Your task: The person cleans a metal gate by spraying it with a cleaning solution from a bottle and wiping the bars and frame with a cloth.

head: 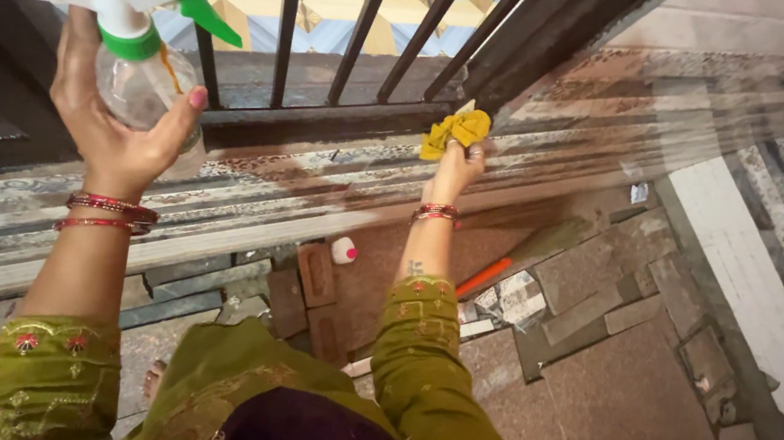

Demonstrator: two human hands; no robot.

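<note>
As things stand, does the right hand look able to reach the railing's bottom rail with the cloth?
Probably yes: the right hand already presses the yellow cloth beside the bottom rail, nothing between.

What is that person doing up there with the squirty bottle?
A person in green sleeves stands at a ledge under dark metal bars. Their left hand holds up a clear spray bottle with a white and green trigger. Their right hand presses a yellow cloth against the ledge by the bars. An orange-handled broom lies on the floor below.
</note>
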